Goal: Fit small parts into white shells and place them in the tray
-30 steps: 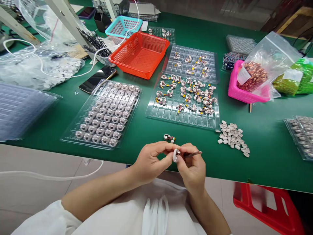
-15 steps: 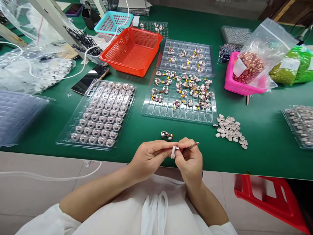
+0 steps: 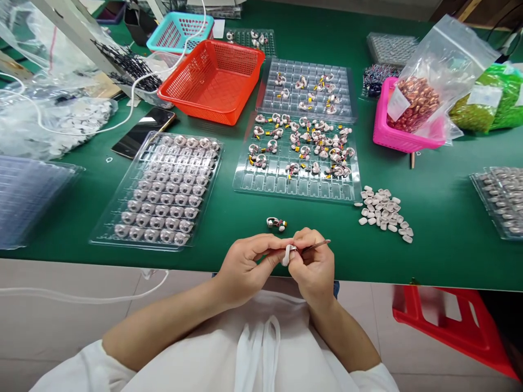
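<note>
My left hand (image 3: 251, 267) pinches a small white earbud (image 3: 287, 256) between thumb and fingertips, just over the table's front edge. Against it from the other side presses my right hand (image 3: 314, 267), closed around a slim metal tool (image 3: 317, 244) whose rounded end sticks out to the right. The tool's tip and its exact contact with the earbud are mostly covered by my fingers. Just beyond my hands lies another earbud with wires (image 3: 277, 223). Further back, a clear tray (image 3: 265, 182) carries many wired earbud parts. A heap of small white caps (image 3: 384, 209) lies to the right.
At left, a clear tray (image 3: 102, 231) holds rows of greyish shells, with a phone (image 3: 143, 133) behind it. A red basket (image 3: 220, 81) and a blue basket (image 3: 175, 35) stand at the back. A pink basket (image 3: 392, 139) with bagged copper-coloured parts sits right. A red stool (image 3: 453, 326) is below.
The view has shifted, so the table things sit slightly further left and higher. My hands stay together on the earbud, which has turned a little; the tool's angle has changed slightly.
</note>
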The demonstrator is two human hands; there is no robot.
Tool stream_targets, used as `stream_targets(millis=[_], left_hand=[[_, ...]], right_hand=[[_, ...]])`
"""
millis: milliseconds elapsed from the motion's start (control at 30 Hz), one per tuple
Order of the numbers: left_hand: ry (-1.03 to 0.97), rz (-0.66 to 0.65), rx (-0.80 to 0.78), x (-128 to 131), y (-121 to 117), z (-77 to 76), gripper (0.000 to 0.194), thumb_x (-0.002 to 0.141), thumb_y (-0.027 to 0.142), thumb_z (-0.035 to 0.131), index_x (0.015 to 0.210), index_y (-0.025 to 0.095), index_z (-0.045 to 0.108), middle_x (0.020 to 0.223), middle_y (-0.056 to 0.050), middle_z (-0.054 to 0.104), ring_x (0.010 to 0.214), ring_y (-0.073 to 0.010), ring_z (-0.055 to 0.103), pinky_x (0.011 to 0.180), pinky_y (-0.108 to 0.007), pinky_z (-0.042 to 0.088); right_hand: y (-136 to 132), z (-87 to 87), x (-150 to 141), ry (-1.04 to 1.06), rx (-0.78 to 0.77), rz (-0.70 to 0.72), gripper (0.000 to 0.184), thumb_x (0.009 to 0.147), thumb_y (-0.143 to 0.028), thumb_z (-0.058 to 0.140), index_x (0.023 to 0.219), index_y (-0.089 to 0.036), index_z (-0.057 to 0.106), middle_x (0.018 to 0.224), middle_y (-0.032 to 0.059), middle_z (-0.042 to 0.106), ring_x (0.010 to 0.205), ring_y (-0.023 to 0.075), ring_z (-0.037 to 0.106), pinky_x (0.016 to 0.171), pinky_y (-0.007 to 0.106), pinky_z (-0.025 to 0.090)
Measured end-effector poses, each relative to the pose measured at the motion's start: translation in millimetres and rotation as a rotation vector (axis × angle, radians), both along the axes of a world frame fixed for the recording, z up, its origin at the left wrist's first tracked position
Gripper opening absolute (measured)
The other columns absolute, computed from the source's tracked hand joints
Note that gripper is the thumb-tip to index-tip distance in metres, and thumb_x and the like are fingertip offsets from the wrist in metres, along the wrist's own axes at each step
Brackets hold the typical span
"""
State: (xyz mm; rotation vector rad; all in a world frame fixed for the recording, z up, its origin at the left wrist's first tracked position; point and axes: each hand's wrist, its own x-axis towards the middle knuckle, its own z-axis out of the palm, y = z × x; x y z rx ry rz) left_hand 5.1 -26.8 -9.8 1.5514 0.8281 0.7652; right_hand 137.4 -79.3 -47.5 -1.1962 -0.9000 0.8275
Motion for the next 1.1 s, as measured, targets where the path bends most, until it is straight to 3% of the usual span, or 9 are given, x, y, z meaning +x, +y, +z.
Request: stream_targets(millis=[167, 367, 500, 633, 867, 1000, 1100], left_hand=[[0.008, -0.016, -0.064, -0.9, 0.8, -0.2, 0.019, 0.090, 0.015, 0.064, 0.099, 0.015, 0.081, 0.087, -0.009, 0.080, 0.081, -0.0190, 0.075, 0.076, -0.025, 0.061], [-0.050, -0.124, -0.292, -0.2, 9.1, 3.9, 0.022, 0.090, 0.020, 0.066, 0.108, 0.015, 0.078, 0.100, -0.010, 0.081, 0.092, -0.0214, 0.076, 0.083, -0.028, 0.061], [-0.145, -0.086, -0.454, -1.0, 15.0, 9.1, 0.016, 0.087, 0.023, 0.074, 0.100, 0.016, 0.079, 0.089, -0.007, 0.081, 0.084, -0.0184, 0.075, 0.081, -0.026, 0.060], [-0.194, -0.060, -0.525, -2.8, 17.4, 10.3, 0.011, 0.085, 0.024, 0.078, 0.094, 0.017, 0.079, 0.082, -0.003, 0.079, 0.075, -0.0130, 0.071, 0.076, -0.021, 0.057], [-0.198, -0.056, -0.396, -1.6, 14.9, 5.4, 0.011, 0.087, 0.023, 0.076, 0.096, 0.017, 0.079, 0.097, -0.006, 0.077, 0.094, -0.0160, 0.070, 0.087, -0.022, 0.057], [-0.133, -0.054, -0.306, -1.8, 12.7, 3.5, 0.012, 0.091, 0.022, 0.070, 0.099, 0.016, 0.077, 0.097, -0.008, 0.079, 0.090, -0.0177, 0.074, 0.083, -0.023, 0.059], [-0.070, -0.033, -0.155, -2.4, 10.5, -0.1, 0.013, 0.093, 0.019, 0.066, 0.101, 0.015, 0.076, 0.097, -0.008, 0.081, 0.088, -0.0178, 0.075, 0.082, -0.023, 0.059]], right_hand=[[0.4, 0.3, 1.0, -0.022, -0.044, 0.003, 0.017, 0.073, -0.010, 0.060, 0.076, -0.023, 0.049, 0.070, -0.0043, 0.048, 0.062, 0.0111, 0.048, 0.052, 0.022, 0.043], [-7.2, 11.4, 15.3, -0.035, -0.167, 0.124, 0.012, 0.081, -0.016, 0.063, 0.080, -0.023, 0.053, 0.074, -0.0035, 0.053, 0.060, 0.0103, 0.050, 0.054, 0.023, 0.045], [-12.1, 18.9, 36.5, -0.031, -0.256, 0.285, 0.009, 0.085, -0.024, 0.068, 0.094, -0.022, 0.066, 0.075, -0.0014, 0.059, 0.062, 0.0119, 0.051, 0.054, 0.023, 0.045], [-13.7, 17.2, 46.9, 0.013, -0.271, 0.284, 0.008, 0.087, -0.029, 0.068, 0.092, -0.022, 0.070, 0.072, -0.0011, 0.059, 0.059, 0.0118, 0.049, 0.050, 0.022, 0.041], [-10.9, 15.3, 32.3, 0.014, -0.292, 0.307, 0.009, 0.087, -0.029, 0.071, 0.085, -0.021, 0.068, 0.072, -0.0015, 0.059, 0.059, 0.0104, 0.046, 0.051, 0.023, 0.036], [-10.1, 13.6, 31.4, 0.019, -0.299, 0.319, 0.011, 0.089, -0.028, 0.068, 0.082, -0.020, 0.066, 0.071, -0.0016, 0.056, 0.058, 0.0103, 0.042, 0.050, 0.024, 0.033], [-11.4, 11.9, 32.8, 0.029, -0.285, 0.351, 0.011, 0.090, -0.028, 0.066, 0.083, -0.020, 0.065, 0.074, -0.0002, 0.058, 0.062, 0.0118, 0.045, 0.054, 0.025, 0.036]])
